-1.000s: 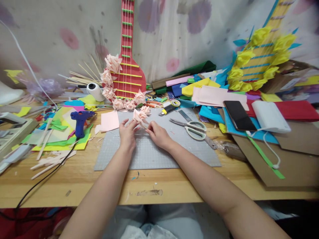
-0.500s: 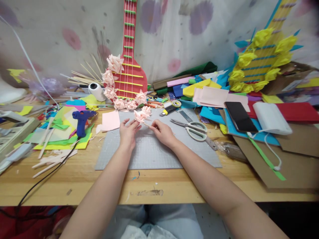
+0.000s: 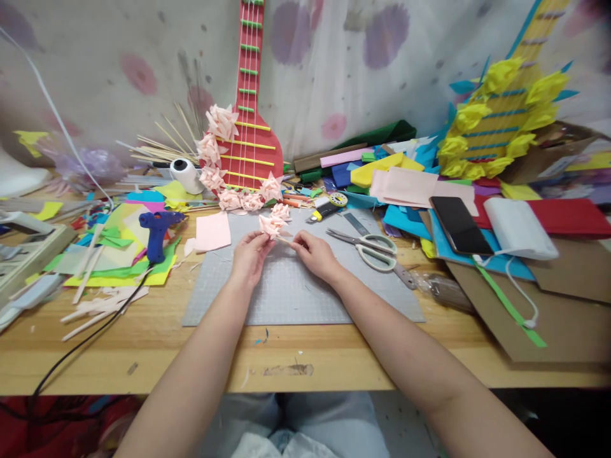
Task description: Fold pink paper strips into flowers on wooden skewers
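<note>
Over the grey cutting mat, my left hand pinches the base of a pale pink paper flower. A thin wooden stick runs from the flower to my right hand, whose thumb and fingers are closed on its other end. Just behind the held flower lies another pink paper flower. Beyond it a red paper guitar leans upright, with similar pink flowers along its left and lower edge. Scissors lie right of my right hand, and a square of pink paper left of my left hand.
A blue glue gun stands on coloured paper at left, its black cable trailing off the table. A utility knife lies behind the mat. At right are a phone, a white power bank, cardboard and a yellow-flowered guitar.
The fingers of my left hand have gone from spread to closed around the flower's base. The flower has turned and shifted slightly; my right hand stays nearly in place on the stick.
</note>
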Demonstrator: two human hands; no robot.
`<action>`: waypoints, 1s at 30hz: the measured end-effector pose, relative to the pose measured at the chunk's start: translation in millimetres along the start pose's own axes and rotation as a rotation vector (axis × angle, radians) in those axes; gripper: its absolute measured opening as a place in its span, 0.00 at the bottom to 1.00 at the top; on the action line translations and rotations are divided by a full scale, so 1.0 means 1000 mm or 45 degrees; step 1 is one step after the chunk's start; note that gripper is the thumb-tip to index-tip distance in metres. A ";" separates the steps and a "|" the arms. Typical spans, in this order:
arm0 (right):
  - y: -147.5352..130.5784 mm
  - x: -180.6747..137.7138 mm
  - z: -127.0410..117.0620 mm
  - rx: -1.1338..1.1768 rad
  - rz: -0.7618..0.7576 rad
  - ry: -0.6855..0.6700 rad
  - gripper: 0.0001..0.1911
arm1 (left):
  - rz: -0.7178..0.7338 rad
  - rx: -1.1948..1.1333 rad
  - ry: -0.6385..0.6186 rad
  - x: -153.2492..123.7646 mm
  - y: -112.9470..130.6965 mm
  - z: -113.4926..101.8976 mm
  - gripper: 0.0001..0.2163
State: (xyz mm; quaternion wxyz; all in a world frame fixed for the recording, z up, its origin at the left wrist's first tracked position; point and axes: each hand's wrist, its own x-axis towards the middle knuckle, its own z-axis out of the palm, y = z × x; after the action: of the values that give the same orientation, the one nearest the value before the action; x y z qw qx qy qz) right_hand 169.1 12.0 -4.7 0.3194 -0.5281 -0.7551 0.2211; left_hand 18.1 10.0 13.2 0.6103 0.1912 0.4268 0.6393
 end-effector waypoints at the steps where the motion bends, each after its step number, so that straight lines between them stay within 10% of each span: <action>1: 0.000 0.000 0.000 0.001 -0.002 -0.006 0.09 | 0.005 0.006 0.003 0.000 0.000 0.000 0.08; 30: -0.011 -0.003 -0.002 -0.055 0.029 -0.088 0.13 | 0.185 0.027 0.175 0.004 -0.001 0.001 0.10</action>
State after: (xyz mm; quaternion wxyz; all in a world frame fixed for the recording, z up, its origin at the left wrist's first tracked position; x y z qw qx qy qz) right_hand 163.8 5.4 3.0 0.2790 -0.5355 -0.7642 0.2264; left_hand 19.0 14.4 11.9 0.5297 0.1836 0.4594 0.6889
